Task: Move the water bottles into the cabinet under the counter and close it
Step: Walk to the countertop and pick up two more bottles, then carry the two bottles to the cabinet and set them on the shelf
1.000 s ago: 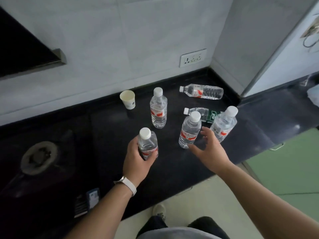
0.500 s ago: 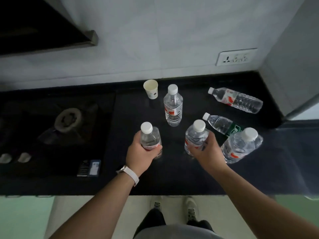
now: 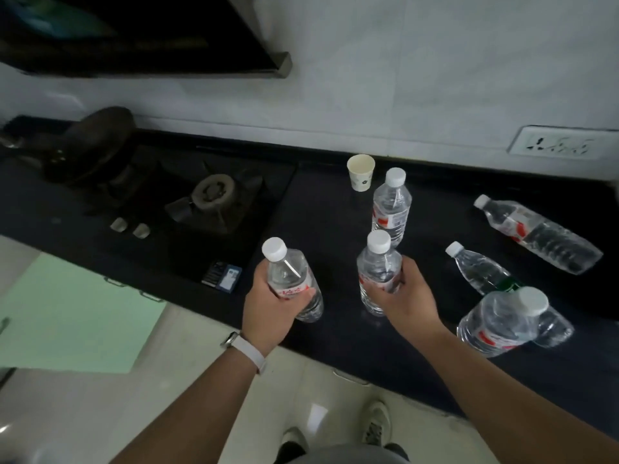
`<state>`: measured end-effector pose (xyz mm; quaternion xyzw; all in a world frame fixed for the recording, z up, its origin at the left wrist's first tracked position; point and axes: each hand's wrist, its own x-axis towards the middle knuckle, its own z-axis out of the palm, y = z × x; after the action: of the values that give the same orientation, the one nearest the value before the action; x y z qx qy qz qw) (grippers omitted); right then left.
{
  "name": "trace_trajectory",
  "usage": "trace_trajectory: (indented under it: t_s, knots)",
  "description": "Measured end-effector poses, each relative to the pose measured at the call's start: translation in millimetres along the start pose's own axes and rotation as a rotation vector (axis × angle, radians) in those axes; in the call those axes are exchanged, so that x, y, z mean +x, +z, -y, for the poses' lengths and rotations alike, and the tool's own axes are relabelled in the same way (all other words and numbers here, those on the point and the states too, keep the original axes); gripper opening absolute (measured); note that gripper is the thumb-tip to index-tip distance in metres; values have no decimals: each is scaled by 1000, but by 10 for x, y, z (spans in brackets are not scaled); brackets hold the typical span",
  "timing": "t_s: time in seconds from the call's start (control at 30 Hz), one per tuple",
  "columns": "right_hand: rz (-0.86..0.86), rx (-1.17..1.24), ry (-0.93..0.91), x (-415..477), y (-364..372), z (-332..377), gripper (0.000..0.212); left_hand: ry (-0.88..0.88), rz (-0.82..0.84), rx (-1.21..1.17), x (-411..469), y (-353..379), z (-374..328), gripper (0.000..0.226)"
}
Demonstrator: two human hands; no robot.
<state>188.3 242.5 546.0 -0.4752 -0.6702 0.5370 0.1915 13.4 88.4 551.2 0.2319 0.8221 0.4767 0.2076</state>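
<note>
Several clear water bottles with white caps are on the black counter [image 3: 328,209]. My left hand [image 3: 271,309] grips one red-labelled bottle [image 3: 289,276], tilted and lifted near the counter's front edge. My right hand [image 3: 407,296] is wrapped around a second upright bottle [image 3: 378,266]. Behind it a third bottle [image 3: 392,205] stands upright. Another upright bottle [image 3: 502,323] is at the right front. Two bottles lie on their sides: a green-labelled one [image 3: 479,269] and a red-labelled one [image 3: 539,234]. The green cabinet door [image 3: 73,316] under the counter shows at the left.
A paper cup [image 3: 360,172] stands near the wall. A gas stove [image 3: 211,195] with a dark pan [image 3: 97,142] fills the counter's left part, a small box [image 3: 222,276] at its front corner. A wall socket [image 3: 562,145] is at the right. My shoes stand on the pale floor.
The view has swung left. My left hand has lifted and tilted its bottle toward the counter's front edge. My right hand keeps its hold on the second bottle.
</note>
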Motion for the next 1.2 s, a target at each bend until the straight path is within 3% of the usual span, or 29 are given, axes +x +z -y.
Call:
trace_trajectory:
  t_s: [0.37,0.47,0.97,1.1,1.2]
  knots:
    - [327,-84,-210,-457,1065,582,48,-37,-217,-62,-584,-1218,421,66]
    - [389,-93,-274,-771,1491,797,39,-61,-303,-75,-829,-1693,682,67]
    - [699,-108,-427,-2809,3953,1304,50,-143,-620,-293,-2376,-4269,2141,60]
    - [763,-111,-462,-3237,4464,1441,59,-146,-713,-339,-2686,-4778,2423,59]
    - [831,-127,-478,-3448,4777,1531,53,-147,-773,-360,-2861,-5044,2575,63]
